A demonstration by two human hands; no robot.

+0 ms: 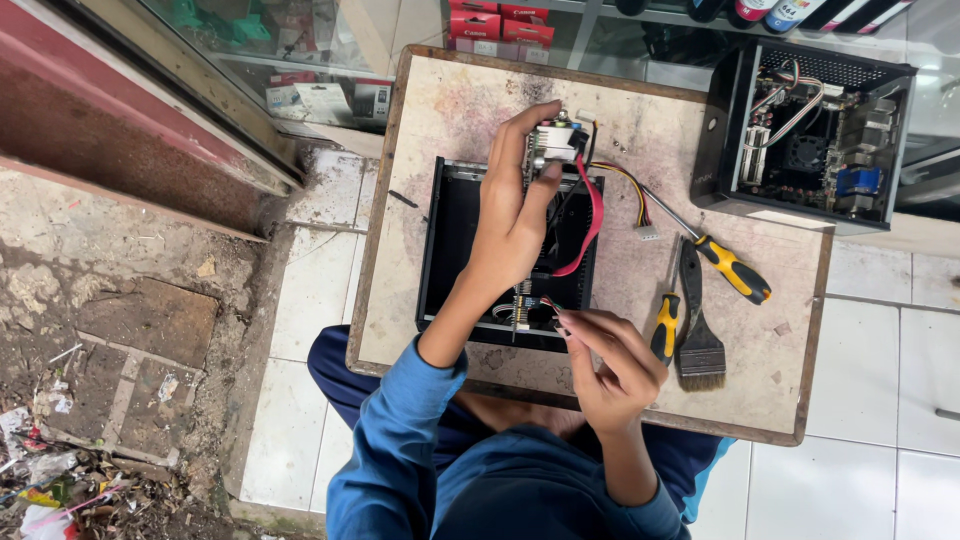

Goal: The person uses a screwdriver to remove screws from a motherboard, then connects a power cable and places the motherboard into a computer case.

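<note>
A circuit board (550,150) stands tilted over the open black case (455,240) at mid-tabletop (450,100), the left hand (512,215) in a firm grip around it. At the case's 5 o'clock edge the right hand (610,365) pinches a small connector (548,305). At 3 o'clock lie two screwdrivers (735,270) and a brush (697,345); at 1 o'clock, another open case (810,125).

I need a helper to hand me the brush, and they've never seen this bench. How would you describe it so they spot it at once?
Look at the worn board used as a worktop, on its right part beside the right hand. There the brush lies between two screwdrivers with yellow-and-black handles. It alone is all dark, with a flat handle and a wide fan of bristles.
</note>
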